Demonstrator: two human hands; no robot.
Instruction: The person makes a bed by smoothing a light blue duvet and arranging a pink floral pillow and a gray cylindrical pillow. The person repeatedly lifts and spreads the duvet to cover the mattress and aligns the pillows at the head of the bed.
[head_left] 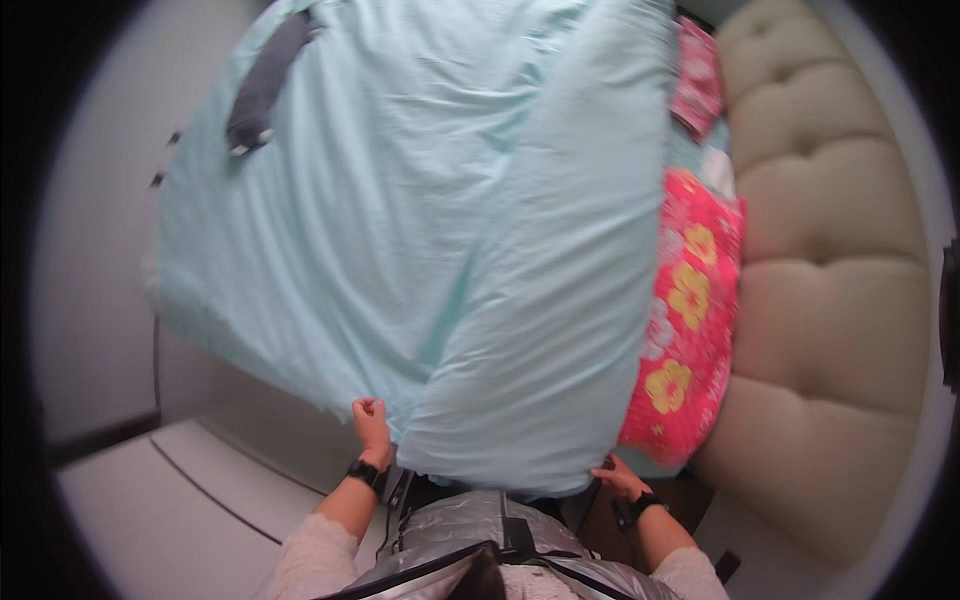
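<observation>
Blue blanket (400, 230) is lying by the flowery pillow (692, 310). The left hand (371, 432) is making a fist at its edge, maybe pinching cloth; the right hand (624, 479) is touching its corner, how closed I can't tell. Straightening seems underway; tugging is probably needing firm pinches.

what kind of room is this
Most likely a bedroom: a wide light-blue fabric cover spreads across a bed, a pink pillow with yellow flowers shows past its edge, and a beige tufted padded headboard stands behind.
</observation>
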